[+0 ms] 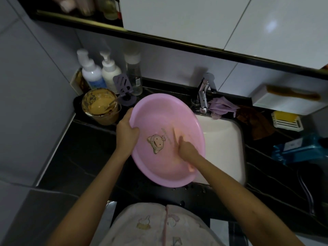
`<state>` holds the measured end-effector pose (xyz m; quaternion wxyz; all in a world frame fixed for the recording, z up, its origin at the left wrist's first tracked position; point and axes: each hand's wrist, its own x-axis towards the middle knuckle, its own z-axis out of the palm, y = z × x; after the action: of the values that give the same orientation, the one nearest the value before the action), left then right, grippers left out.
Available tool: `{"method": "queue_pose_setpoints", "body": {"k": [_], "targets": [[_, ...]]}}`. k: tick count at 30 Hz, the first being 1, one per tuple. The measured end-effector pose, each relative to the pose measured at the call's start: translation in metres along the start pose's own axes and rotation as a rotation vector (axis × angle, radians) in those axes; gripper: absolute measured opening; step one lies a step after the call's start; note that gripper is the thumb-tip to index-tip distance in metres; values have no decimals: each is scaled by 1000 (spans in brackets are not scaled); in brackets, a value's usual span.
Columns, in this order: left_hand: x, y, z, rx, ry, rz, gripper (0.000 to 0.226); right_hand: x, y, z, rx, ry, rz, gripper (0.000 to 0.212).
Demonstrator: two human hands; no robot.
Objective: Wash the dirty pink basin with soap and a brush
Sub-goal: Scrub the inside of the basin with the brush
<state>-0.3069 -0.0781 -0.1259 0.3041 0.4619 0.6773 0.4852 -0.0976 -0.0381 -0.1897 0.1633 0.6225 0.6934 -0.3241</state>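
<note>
Left hand (126, 132) gripped the rim of the basin (159, 119), thumb inside; it sat partly over the sink (223, 139), right of that hand. Right hand (185, 148) was inside, blurred — grip indeterminate. Risk judged: hard scrubbing could pull a slick rim free — basin drops.

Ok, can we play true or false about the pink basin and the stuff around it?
1. The left hand holds the pink basin by its rim. True.
2. The right hand hangs outside the basin. False: it is inside the basin.
3. A cartoon animal is drawn inside the basin. True.
4. The jar beside the basin holds clear water. False: it holds brown mush.
</note>
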Motion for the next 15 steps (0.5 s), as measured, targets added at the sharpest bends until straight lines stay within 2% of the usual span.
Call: {"method": "queue_pose_setpoints", "body": {"k": [2,4,6,8,10,12,13,15], "targets": [[-1,-1,0,9,10,-11,70,3,-26,-3,47,47,-25,61],[-1,-2,1,7,12,-5,69,-5,-52,0,72,36,-175,62],[0,-2,0,4,13,-3,69,-23,-60,9,77,-38,-385,61],[0,-3,0,2,12,4,71,-42,-48,14,34,-167,-509,60],[-1,-3,-2,-7,6,5,72,-53,-25,8,-68,-321,-507,60],[-2,-2,-3,-38,-5,8,71,-57,1,-10,-241,-432,-389,55],[-3,-2,-3,-43,-7,8,72,-55,14,-18,-332,-433,-318,50],[-2,-2,-2,-37,-13,5,72,-46,36,-28,-502,-310,-223,49]]}}
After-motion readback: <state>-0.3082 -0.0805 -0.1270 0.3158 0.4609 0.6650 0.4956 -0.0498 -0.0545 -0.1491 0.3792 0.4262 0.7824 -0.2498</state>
